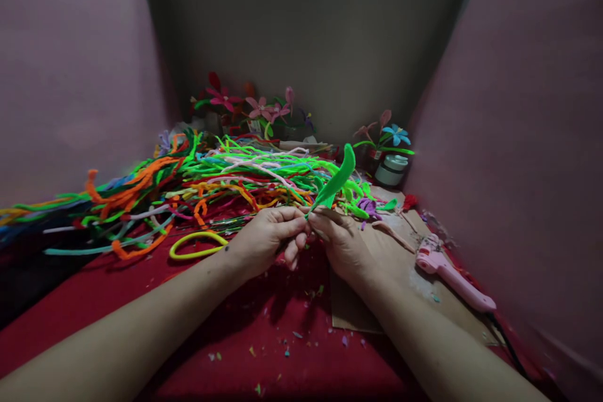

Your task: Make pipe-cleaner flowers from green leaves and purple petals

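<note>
As left hand (269,233) and right hand (346,244) pinch green leaf (336,182) low, long axis slanted, tip up-right

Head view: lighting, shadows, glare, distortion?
Head view: dim, grey back wall murky; head view: soft shadows on the red work surface below the left hand and right hand; head view: no strong glare, green fuzzy leaf shape stands out; head view: forearms widen toward the lower corners, probably wide-angle stretch.
</note>
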The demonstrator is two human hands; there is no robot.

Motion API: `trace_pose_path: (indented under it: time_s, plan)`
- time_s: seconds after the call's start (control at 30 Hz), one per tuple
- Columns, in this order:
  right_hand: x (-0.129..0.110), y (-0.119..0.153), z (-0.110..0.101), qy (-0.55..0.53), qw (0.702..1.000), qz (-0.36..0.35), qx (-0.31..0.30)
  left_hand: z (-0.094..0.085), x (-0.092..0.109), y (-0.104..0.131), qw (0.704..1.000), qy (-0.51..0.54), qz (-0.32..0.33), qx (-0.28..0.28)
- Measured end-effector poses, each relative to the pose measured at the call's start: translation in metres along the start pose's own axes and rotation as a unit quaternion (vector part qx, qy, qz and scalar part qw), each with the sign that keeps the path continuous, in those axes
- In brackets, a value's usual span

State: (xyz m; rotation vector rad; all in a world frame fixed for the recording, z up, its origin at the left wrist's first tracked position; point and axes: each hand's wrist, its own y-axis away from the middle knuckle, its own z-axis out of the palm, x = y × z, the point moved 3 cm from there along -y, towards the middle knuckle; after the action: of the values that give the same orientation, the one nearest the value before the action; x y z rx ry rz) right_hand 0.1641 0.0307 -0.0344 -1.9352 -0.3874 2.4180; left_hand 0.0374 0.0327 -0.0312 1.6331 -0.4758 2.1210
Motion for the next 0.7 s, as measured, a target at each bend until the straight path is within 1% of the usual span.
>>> trace_pose_path:
  time_s: [0.07, 0.13, 0.2, 0.23, 0.27, 0.33, 0.43, 0.53, 0.6, 0.7]
  plan:
    - [0.002, -0.002, 0.001, -0.014, 0.999, 0.005, -0.032, -0.002, -0.005, -0.001, 0.997, 0.062, -0.017, -0.033]
    - [0.006, -0.003, 0.001, -0.036, 0.998, 0.016, -0.047, -0.003, -0.007, -0.001, 0.991, 0.101, -0.033, -0.076]
    - [0.01, -0.004, 0.002, -0.059, 0.997, 0.024, -0.051, -0.004, -0.007, -0.001, 0.988, 0.102, -0.045, -0.109]
    - [0.011, -0.004, 0.002, -0.072, 0.996, 0.021, -0.051, -0.005, -0.006, 0.0, 0.989, 0.083, -0.045, -0.112]
    - [0.01, -0.004, 0.002, -0.08, 0.996, 0.015, -0.046, -0.005, -0.004, 0.0, 0.993, 0.049, -0.038, -0.103]
    - [0.008, -0.004, 0.0, -0.067, 0.997, 0.009, -0.023, -0.004, 0.002, 0.0, 0.997, -0.049, -0.006, -0.057]
    - [0.002, -0.002, -0.003, -0.029, 0.999, 0.024, 0.02, 0.0, 0.008, 0.0, 0.983, -0.177, 0.049, 0.014]
    - [0.0, -0.001, -0.004, -0.019, 0.998, 0.037, 0.036, 0.002, 0.005, 0.001, 0.968, -0.236, 0.072, 0.046]
    - [0.0, 0.0, -0.003, -0.015, 0.998, 0.04, 0.044, 0.0, 0.003, 0.002, 0.944, -0.303, 0.104, 0.077]
    - [-0.003, 0.003, 0.001, -0.009, 0.998, 0.043, 0.049, -0.003, 0.003, 0.006, 0.876, -0.429, 0.175, 0.132]
